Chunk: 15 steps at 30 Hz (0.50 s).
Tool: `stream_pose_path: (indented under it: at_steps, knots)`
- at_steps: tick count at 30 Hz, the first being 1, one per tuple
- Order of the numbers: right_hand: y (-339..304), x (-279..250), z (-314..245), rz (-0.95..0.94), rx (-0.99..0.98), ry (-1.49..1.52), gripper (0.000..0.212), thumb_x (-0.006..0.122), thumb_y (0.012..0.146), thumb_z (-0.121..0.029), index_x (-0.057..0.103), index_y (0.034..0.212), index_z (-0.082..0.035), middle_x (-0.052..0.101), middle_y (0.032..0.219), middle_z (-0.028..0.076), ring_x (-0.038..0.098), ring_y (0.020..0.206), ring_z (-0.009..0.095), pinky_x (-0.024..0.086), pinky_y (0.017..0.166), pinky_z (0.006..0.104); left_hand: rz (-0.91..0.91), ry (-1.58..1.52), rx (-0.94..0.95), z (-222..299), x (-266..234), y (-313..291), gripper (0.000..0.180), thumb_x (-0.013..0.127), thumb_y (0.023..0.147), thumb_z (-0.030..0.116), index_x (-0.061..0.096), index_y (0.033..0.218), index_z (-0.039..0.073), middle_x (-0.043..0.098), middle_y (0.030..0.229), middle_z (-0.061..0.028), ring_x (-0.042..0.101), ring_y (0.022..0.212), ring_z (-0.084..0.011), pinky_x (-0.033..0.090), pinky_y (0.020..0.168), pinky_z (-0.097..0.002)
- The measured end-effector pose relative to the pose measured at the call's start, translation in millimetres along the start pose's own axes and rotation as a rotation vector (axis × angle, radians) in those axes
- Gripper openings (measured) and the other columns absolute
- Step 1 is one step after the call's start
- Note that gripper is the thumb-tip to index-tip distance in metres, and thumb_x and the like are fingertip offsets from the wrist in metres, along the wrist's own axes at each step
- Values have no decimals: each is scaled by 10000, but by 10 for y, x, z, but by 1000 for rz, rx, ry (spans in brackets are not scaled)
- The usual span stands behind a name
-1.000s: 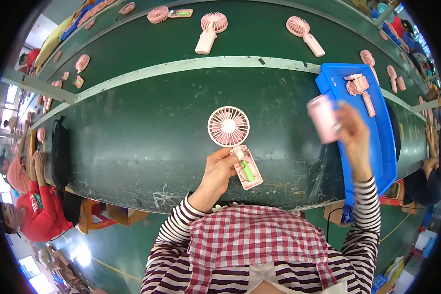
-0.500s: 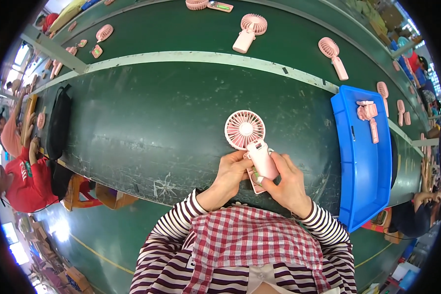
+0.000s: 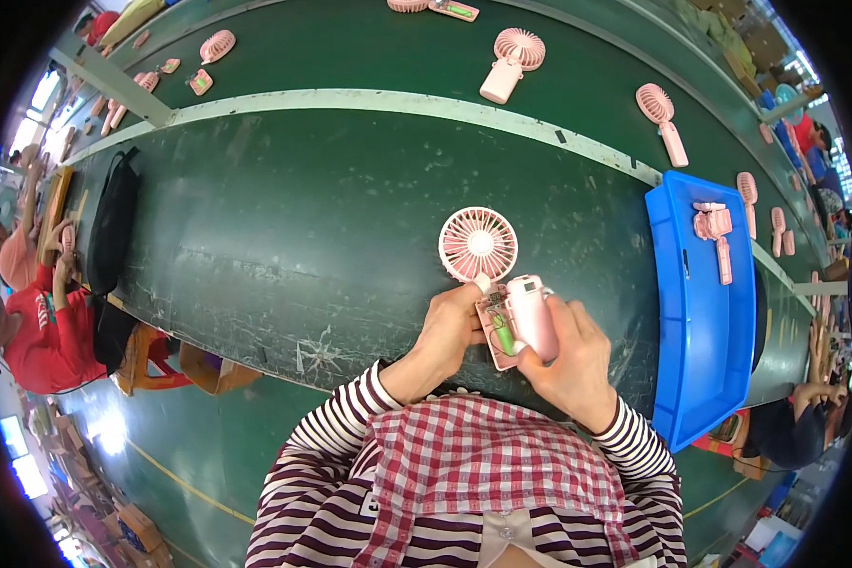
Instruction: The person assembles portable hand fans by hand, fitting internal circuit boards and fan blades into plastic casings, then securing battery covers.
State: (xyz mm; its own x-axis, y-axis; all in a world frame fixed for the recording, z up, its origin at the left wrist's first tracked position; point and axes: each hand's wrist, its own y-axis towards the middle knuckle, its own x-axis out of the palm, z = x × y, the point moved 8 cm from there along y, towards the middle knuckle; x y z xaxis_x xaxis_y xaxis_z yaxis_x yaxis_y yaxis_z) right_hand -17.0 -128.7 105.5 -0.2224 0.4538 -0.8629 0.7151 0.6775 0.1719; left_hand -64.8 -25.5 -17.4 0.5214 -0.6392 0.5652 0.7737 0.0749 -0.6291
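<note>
A pink handheld fan [image 3: 478, 244] lies head-up on the green bench in front of me. Its handle is uncovered, showing a green battery [image 3: 502, 333] and small inner parts. My left hand [image 3: 450, 327] is closed on the handle's left edge, thumb at the neck below the round grille. In my right hand [image 3: 570, 355] is a pale pink handle cover [image 3: 532, 322], pinched between thumb and fingers. It is held just right of the battery, overlapping the handle's right side.
A long blue bin [image 3: 705, 322] stands at the right with pink fan parts [image 3: 713, 222] inside. Beyond the pale rail [image 3: 350, 99], several pink fans [image 3: 516, 62] lie on a green belt. A black bag [image 3: 114, 227] and a co-worker in red [image 3: 52, 331] are at the left.
My right hand has shifted the cover rightward off the handle, baring the green battery. The fans beyond the rail have moved a little to the right in view.
</note>
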Motion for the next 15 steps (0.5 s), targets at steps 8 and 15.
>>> stream_pose_path:
  at_steps: [8,15]
  knots:
    - [30,209,-122,-100,-46,62,511,679,577,-128,511,1021,63,523,795,153,557,661,305,465,579,381,-18,-39,0,-4,13,-8,451,409,901,399,546,1022,-13,598,952,-111,597,819,-200,483,721,-340]
    - [36,297,-132,-130,-53,40,476,658,577,-122,519,998,53,519,780,149,560,644,302,471,556,384,0,-42,-2,-7,3,-6,447,394,907,386,541,1038,-16,593,954,-113,594,818,-200,481,734,-340]
